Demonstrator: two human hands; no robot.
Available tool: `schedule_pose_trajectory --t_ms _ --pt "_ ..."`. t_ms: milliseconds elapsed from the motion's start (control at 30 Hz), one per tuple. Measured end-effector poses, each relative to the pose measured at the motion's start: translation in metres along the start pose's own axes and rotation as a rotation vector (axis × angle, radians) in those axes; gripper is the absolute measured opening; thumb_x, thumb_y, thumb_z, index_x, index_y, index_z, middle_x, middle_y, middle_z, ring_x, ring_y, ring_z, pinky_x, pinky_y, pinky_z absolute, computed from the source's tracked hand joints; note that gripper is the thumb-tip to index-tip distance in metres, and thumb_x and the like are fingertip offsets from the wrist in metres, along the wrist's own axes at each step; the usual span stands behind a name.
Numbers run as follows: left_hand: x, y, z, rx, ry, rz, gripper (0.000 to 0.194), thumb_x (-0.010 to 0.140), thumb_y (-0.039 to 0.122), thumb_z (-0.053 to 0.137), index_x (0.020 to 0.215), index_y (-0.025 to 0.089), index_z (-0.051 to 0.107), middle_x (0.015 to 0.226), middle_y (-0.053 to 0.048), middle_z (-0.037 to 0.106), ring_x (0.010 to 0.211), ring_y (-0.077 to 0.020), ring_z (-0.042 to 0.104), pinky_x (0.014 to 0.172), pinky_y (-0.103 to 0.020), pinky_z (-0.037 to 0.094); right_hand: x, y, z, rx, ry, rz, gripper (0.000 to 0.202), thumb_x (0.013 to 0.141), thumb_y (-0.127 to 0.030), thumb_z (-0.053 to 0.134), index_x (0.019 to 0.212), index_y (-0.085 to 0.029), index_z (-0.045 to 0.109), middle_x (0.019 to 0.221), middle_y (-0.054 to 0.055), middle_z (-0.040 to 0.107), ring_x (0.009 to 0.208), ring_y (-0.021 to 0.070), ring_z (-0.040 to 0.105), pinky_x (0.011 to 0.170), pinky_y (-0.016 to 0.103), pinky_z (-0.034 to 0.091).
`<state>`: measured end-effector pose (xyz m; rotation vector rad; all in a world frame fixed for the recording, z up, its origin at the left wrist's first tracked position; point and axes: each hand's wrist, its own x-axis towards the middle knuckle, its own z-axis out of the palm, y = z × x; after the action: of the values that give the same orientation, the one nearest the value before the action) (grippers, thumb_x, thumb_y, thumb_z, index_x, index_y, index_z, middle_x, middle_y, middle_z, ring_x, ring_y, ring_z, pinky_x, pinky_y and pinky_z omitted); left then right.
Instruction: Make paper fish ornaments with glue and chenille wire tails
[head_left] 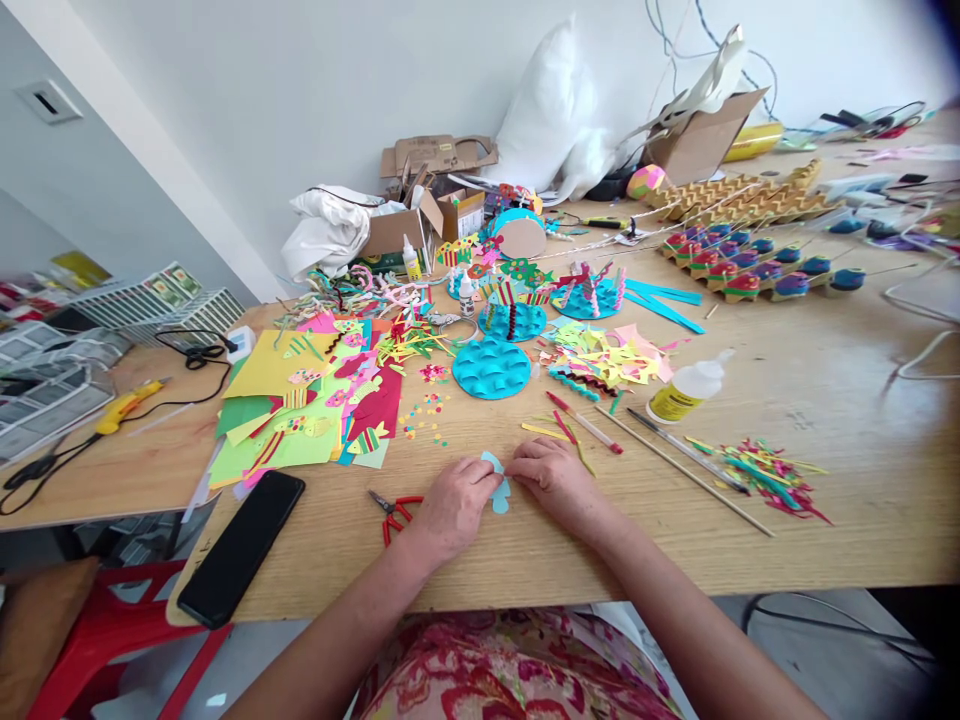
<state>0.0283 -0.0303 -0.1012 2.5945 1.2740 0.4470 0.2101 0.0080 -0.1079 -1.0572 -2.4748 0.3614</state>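
A small light blue paper cutout [499,499] with rounded lobes lies on the table between my hands. My left hand [456,503] presses its bunched fingertips on the cutout's left side. My right hand [553,484] pinches at its right edge, and the fingertips partly cover the paper. Red-handled scissors [391,509] sit just left of my left hand, partly behind it. Beyond my hands rests a round blue base with a scalloped surface [491,369]. A red pen [596,428] and thin paper strips [545,432] lie past my right hand.
Left are a black phone [241,545] and stacked coloured paper [281,370] with paper fish. A glue bottle [686,388], a wooden stick [690,475] and a pile of paper shreds [776,475] occupy the right. Decorated blue bases [514,321] and painted egg-carton pieces [739,262] stand farther back.
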Motion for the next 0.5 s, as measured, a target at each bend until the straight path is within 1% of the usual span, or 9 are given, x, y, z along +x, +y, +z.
schedule_pose_trajectory --t_ms 133,233,333,500 --pt "-0.001 -0.002 0.001 -0.005 0.004 -0.009 0.027 0.087 0.013 0.039 0.106 0.015 0.058 0.098 -0.007 0.059 0.095 -0.0199 0.051 0.086 -0.034 0.044 0.0 -0.001 -0.002 -0.018 -0.016 0.0 0.02 0.083 -0.015 0.051 0.082 -0.026 0.067 0.076 0.001 0.064 0.075 0.0157 0.053 0.068 0.029 0.031" --pt "-0.002 -0.006 -0.003 -0.097 0.017 0.003 0.035 0.085 0.005 0.035 0.11 0.016 0.057 0.103 -0.007 0.059 0.099 -0.0181 0.051 0.089 -0.033 0.043 0.0 -0.001 -0.002 -0.01 -0.022 0.0 0.02 0.083 -0.014 0.051 0.084 -0.026 0.067 0.077 0.001 0.064 0.075 0.0155 0.053 0.068 0.028 0.031" --pt "-0.004 -0.01 -0.007 -0.173 0.008 0.008 0.042 0.081 0.0 0.031 0.113 0.015 0.055 0.109 -0.008 0.058 0.103 -0.0163 0.051 0.092 -0.031 0.043 0.0 0.0 -0.002 -0.005 -0.022 0.0 0.02 0.083 -0.015 0.05 0.083 -0.025 0.067 0.076 0.001 0.064 0.075 0.0149 0.053 0.068 0.028 0.031" --pt "-0.002 -0.01 -0.007 -0.123 -0.002 0.021 0.039 0.084 0.003 0.031 0.11 0.015 0.058 0.103 -0.007 0.06 0.099 -0.0175 0.052 0.088 -0.032 0.044 0.001 -0.001 -0.002 0.001 -0.017 0.004 0.02 0.083 -0.014 0.051 0.083 -0.026 0.068 0.076 0.001 0.064 0.075 0.0149 0.053 0.068 0.028 0.031"
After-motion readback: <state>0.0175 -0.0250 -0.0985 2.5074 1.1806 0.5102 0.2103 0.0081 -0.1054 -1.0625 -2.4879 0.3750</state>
